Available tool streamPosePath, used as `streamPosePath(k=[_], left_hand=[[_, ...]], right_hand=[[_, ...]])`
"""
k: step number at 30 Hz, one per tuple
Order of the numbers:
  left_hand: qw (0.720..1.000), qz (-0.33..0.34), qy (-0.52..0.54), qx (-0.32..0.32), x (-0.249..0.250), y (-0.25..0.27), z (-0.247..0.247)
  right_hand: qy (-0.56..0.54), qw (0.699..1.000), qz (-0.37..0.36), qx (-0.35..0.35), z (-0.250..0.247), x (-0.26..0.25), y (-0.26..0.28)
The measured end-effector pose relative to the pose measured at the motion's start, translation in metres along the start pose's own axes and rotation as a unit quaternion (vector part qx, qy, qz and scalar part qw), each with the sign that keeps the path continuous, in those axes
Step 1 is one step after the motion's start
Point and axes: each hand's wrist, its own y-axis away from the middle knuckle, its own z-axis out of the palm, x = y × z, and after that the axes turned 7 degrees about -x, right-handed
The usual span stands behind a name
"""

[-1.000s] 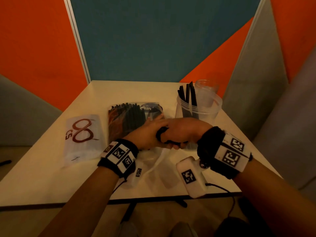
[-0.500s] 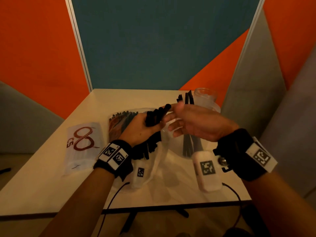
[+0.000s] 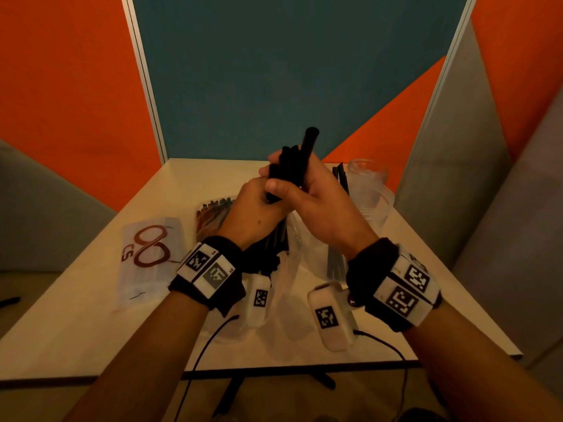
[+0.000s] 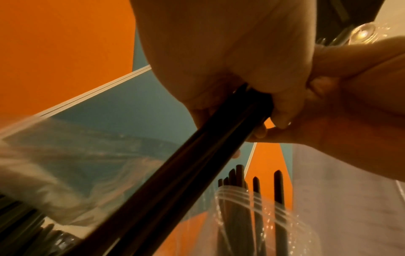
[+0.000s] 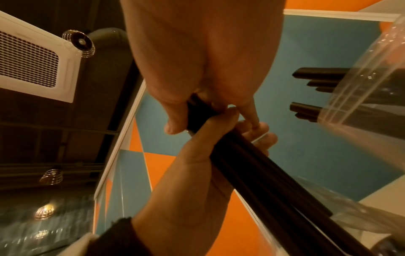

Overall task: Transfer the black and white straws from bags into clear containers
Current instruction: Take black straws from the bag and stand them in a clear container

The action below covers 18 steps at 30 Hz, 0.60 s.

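Black straws (image 3: 291,169) stood gathered as a bundle in both hands above the table (image 3: 76,345), roughly upright, with one straw riding higher than its neighbours. The left hand (image 3: 256,211) curled round the lower part of the bundle; the right hand (image 3: 316,202) wrapped it just above, thumb across the front, the two hands touching. In the left wrist view the bundle ran down from the fists toward the mouth of the clear bag (image 4: 72,166), so its lower ends may not have been free of the plastic. Behind and to the right stood the clear container (image 3: 370,205) already holding several black straws, with a second, seemingly empty clear container (image 3: 367,172) beyond it. A printed bag (image 3: 152,257), presumably the white straws, lay flat at the left, untouched.

Likely faults: the raised straw could slip out, since the grip bore mainly on the outer straws; trailing ends could drag the bag along; uneven tips could catch the container rim or jam against straws already inside.
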Motion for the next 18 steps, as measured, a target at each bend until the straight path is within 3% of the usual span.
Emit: streamPosePath(k=[4, 11, 18], left_hand=[[1.000, 0.012, 0.024, 0.002, -0.002, -0.006, 0.003], [0.997, -0.033, -0.004, -0.071, -0.020, 0.000, 0.010], [0.989, -0.052, 0.012, -0.136, -0.048, 0.001, 0.021]], right_hand=[[0.005, 0.999, -0.004, 0.038, 0.001, -0.004, -0.005], [0.050, 0.996, 0.063, 0.034, 0.008, 0.017, -0.002], [-0.025, 0.993, 0.101, 0.052, 0.008, 0.027, 0.009]])
